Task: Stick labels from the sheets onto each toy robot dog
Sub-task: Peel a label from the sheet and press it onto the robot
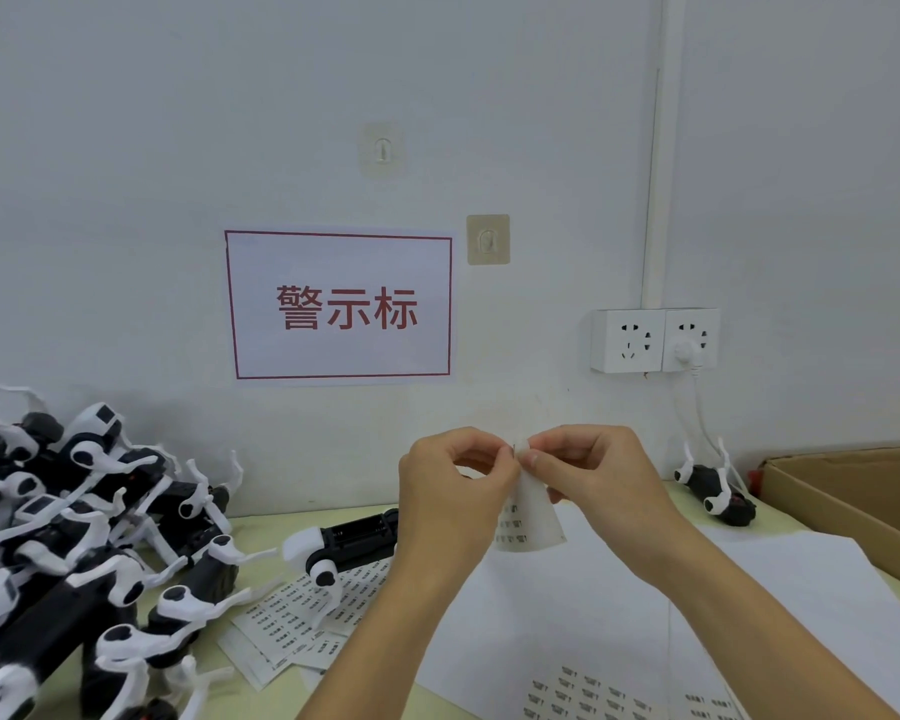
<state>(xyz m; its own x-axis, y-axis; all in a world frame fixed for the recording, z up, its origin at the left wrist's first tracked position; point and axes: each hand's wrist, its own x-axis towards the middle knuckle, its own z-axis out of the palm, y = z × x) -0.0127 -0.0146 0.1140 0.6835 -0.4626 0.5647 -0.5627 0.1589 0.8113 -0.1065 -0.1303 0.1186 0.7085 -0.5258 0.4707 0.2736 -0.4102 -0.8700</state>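
Observation:
Both my hands are raised above the table and meet at the top edge of a small label sheet (pixel 531 517), which hangs down between them. My left hand (pixel 453 496) pinches that edge, and my right hand (pixel 588 475) pinches a small white label at the same spot. One toy robot dog (pixel 349 545) lies on its side just below my left hand. A pile of black and white robot dogs (pixel 74 537) fills the left of the table. Another dog (pixel 718 491) lies on its back at the right, near the wall.
Loose label sheets (pixel 302 615) lie under the single dog, and large white sheets (pixel 619 657) with printed labels cover the near table. An open cardboard box (pixel 853 491) stands at the right. On the wall behind are a red-framed sign (pixel 341 306) and power sockets (pixel 655 340).

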